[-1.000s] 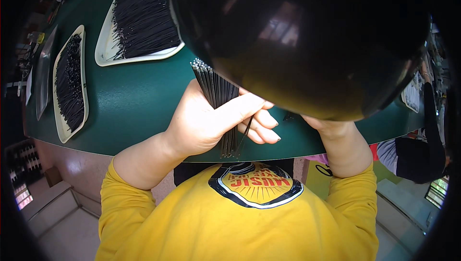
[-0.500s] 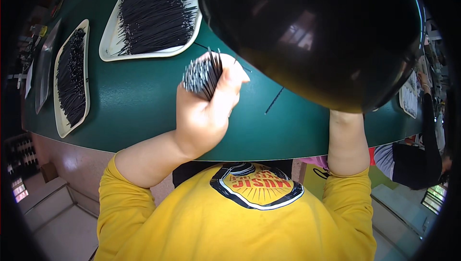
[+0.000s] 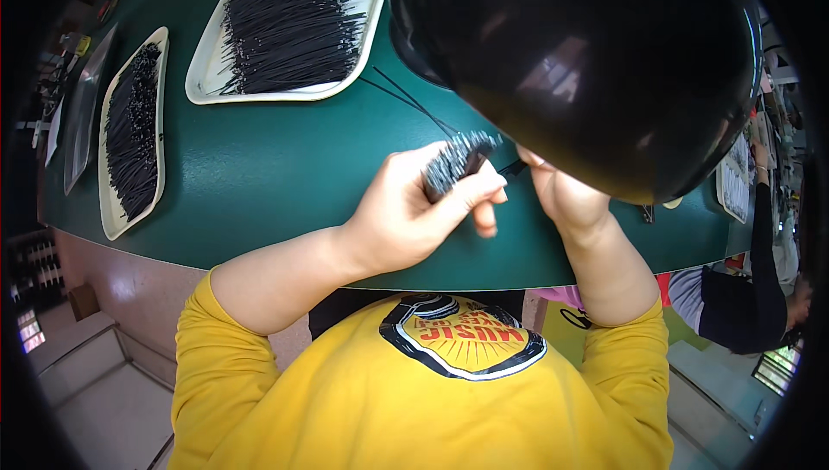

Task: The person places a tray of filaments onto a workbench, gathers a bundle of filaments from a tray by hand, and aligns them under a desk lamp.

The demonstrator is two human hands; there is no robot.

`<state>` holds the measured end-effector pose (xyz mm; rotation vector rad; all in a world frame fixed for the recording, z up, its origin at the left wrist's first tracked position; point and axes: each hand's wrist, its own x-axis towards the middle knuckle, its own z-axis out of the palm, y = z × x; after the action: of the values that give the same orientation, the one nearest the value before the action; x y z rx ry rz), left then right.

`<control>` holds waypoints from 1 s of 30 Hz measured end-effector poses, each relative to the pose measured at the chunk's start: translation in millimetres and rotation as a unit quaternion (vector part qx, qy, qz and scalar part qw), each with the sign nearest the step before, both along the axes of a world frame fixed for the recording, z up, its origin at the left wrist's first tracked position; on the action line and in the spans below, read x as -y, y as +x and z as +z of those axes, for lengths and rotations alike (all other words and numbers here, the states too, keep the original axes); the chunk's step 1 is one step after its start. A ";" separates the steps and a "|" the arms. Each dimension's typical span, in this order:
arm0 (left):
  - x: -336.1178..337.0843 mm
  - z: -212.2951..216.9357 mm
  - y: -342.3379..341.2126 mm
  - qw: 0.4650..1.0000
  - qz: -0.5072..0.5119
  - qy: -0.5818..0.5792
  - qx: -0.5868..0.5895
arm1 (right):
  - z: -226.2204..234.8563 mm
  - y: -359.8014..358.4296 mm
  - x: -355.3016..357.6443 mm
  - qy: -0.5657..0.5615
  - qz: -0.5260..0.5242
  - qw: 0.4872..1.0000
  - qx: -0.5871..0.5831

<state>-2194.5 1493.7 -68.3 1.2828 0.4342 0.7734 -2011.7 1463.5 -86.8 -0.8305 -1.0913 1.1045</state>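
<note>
**Above a green worktable: a bundle of thin black sticks gripped in the left hand**

Near the table's front edge, the left hand [image 3: 406, 211] is closed around a bundle of thin black sticks [image 3: 455, 161], thumb and fingers wrapped about its lower part; the cut ends of the bundle fan out up and to the right, just above the green tabletop [image 3: 276, 168]; the right hand [image 3: 561, 198] lies just beside the bundle, its fingertips close to the stick ends, but a large glossy black rounded object [image 3: 587, 64] covers most of it, so whether its fingers are together or apart cannot be told; two loose black sticks [image 3: 406, 98] lie on the tabletop between the bundle and the nearer tray. Farther back, a cream tray [image 3: 207, 81] carries a heap of the same black sticks; a second, narrower cream tray [image 3: 108, 211] at the left also holds sticks, well apart from the hands; both forearms emerge from yellow sleeves [image 3: 216, 340]; another person's dark sleeve [image 3: 760, 237] shows at the right rim.
</note>
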 end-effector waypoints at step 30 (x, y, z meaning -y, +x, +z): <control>-9.4 20.0 -14.4 0.942 -0.058 -0.328 0.035 | 22.1 -9.2 -5.5 0.030 0.040 0.996 0.068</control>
<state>-2208.8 1503.1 -48.2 0.6460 0.4993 0.5059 -2020.8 1469.0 -64.7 -0.8296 -1.2753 1.0882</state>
